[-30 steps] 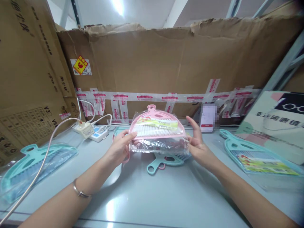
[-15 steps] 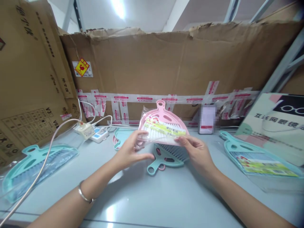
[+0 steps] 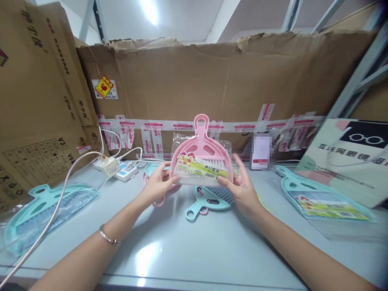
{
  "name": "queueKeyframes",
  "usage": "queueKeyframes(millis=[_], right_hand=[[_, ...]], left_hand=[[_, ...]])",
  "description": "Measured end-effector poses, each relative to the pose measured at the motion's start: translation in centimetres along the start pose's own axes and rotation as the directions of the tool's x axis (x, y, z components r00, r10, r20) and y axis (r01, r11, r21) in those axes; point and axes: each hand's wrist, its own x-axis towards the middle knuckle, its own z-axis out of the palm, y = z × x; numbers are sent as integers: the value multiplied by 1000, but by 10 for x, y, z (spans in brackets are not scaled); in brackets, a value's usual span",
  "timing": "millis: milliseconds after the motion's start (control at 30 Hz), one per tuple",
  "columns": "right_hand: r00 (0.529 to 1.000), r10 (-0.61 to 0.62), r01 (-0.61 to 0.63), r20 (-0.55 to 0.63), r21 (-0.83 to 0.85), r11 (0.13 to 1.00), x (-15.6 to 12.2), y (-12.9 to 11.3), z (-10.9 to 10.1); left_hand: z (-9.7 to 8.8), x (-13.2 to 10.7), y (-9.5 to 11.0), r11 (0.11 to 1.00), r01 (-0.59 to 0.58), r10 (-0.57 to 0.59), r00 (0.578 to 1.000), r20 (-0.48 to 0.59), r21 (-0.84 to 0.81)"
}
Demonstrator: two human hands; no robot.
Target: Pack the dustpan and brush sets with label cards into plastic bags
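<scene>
Between my hands a pink dustpan (image 3: 203,141) is held up in a clear plastic bag, its handle pointing upward. A white-bristled brush lies in it behind a yellow-green label card (image 3: 201,167). My left hand (image 3: 159,181) grips the bag's left lower edge, thumb in front. My right hand (image 3: 239,184) pinches the lower right corner with the thumb in front and a finger raised. Below, a teal brush (image 3: 209,202) lies on the table, with a bit of pink under it. Behind my left hand, a teal dustpan (image 3: 150,167) is partly hidden.
Bagged teal dustpans lie at the left (image 3: 48,214) and right (image 3: 321,198). A white cable (image 3: 65,178) runs across the left one from a power strip (image 3: 125,171). A phone (image 3: 261,151) leans against the large cardboard box (image 3: 182,81). A printed box (image 3: 348,161) stands at right.
The pink dustpan has come more upright and slightly left, facing me more squarely. My left hand has closed on its left edge, and a finger of my right hand has lifted.
</scene>
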Motion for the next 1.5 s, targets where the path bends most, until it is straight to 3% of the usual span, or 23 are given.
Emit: queueKeyframes(millis=[100, 200, 500, 667, 800, 1233, 1400, 1500], right_hand=[[992, 123, -123, 21, -15, 992, 4, 9, -7], [983, 184, -184, 21, -17, 983, 6, 14, -9], [983, 173, -172, 60, -20, 985, 4, 7, -6], [982, 183, -182, 41, -6, 983, 4, 7, -6], [989, 148, -148, 19, -8, 989, 4, 7, -2], [980, -119, 90, -160, -181, 979, 6, 32, 1], [940, -165, 141, -299, -99, 985, 18, -5, -14], [835, -216, 181, -506, -117, 976, 24, -48, -55]], left_hand=[[-6, 5, -1, 995, 35, -41, 998, 56, 98], [-7, 6, -3, 996, 65, -70, 993, 99, 57], [-7, 6, -14, 990, 118, -101, 978, 184, -79], [-8, 3, -12, 998, 65, -59, 966, 253, -15], [-6, 2, -12, 997, 57, -65, 979, 196, 45], [5, 4, -19, 997, 22, -11, 988, 152, -71], [3, 2, -19, 1000, -3, 4, 987, 158, -8], [2, -1, -14, 998, -8, 3, 996, 89, 58]])
